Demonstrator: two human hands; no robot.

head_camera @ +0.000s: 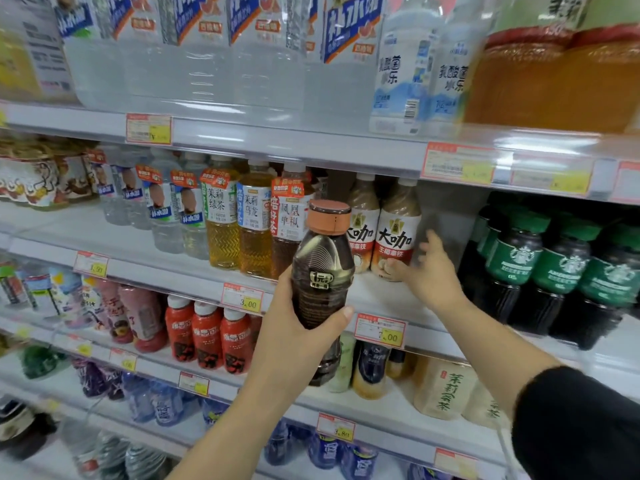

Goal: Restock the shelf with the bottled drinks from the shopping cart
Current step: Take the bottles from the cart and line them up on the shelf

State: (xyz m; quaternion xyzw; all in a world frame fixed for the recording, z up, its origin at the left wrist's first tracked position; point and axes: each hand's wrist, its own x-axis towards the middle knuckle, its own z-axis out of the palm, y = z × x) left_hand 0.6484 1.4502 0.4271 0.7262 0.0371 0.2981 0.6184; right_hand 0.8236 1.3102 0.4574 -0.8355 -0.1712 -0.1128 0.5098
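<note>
the left hand (298,329) is gripping a dark bottle (322,258) upright, fingers curled round its middle, just in front of the shelf (375,292). farther in, the right hand (431,271) is reaching with fingers (433,238) loosely spread, thumb touching a latte bottle (398,233).

A black fabric sleeve (581,427) covered the person's right arm (502,344) above the elbow; the left forearm (221,431) was bare.

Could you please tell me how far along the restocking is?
The shelf looks mostly stocked. In hand: the left hand grips a dark bottle, not yet shelved, while the right hand reaches beside the latte bottles, where a gap shows. The cart is unseen, so the rest is unknown.
</note>
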